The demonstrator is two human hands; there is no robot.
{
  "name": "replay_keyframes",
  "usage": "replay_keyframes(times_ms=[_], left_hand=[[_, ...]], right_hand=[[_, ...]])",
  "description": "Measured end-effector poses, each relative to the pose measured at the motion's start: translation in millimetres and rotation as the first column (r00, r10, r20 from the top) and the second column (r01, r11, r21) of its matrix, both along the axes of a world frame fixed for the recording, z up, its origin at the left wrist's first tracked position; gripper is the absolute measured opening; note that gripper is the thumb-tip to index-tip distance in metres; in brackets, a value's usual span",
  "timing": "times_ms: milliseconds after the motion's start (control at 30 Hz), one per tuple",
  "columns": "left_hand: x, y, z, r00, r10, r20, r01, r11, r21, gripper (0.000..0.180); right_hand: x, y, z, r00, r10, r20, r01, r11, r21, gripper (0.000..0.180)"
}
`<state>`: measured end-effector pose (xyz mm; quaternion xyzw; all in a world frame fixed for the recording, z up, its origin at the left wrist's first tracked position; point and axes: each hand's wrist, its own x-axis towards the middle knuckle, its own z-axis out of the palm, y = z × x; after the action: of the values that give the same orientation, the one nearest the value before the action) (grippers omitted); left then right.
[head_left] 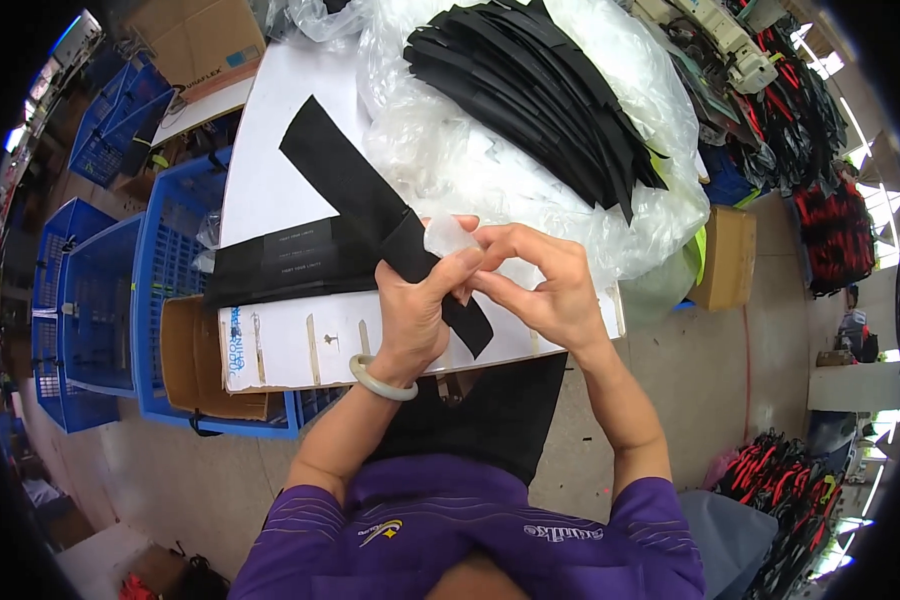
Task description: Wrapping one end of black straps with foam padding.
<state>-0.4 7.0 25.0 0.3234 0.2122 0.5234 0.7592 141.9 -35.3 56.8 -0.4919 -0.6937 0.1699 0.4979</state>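
My left hand (412, 308) is closed round a long black fabric strip (340, 165), thumb on top. The strip slants from the upper left down past the table's front edge, and a part of it looks folded over near my thumb. A small translucent white piece of film (446, 236) stands up at the strip, beside my left thumb. My right hand (548, 280) pinches at the film's edge, its fingertips meeting the left thumb; the exact grip is partly hidden. Under the held strip, a flat stack of black strips (290, 258) with small pale print lies on the table.
Clear plastic sheeting (410, 110) covers the white table (270, 130) at right, under a fanned pile of black strips (540, 90). Blue crates (110, 290) and an open cardboard box (195, 350) stand at left. Another carton (728, 260) is at right, with red-and-black goods (828, 230) beyond.
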Motion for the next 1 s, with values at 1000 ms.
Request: replay_keyframes(times_ms=[1000], left_hand=[[-23.6, 28.7, 5.1, 0.985, 0.008, 0.174, 0.059, 0.926, -0.372, 0.043]], right_hand=[[-13.9, -45.0, -0.2, 1.0, 0.014, -0.01, -0.015, 0.989, -0.148, 0.014]])
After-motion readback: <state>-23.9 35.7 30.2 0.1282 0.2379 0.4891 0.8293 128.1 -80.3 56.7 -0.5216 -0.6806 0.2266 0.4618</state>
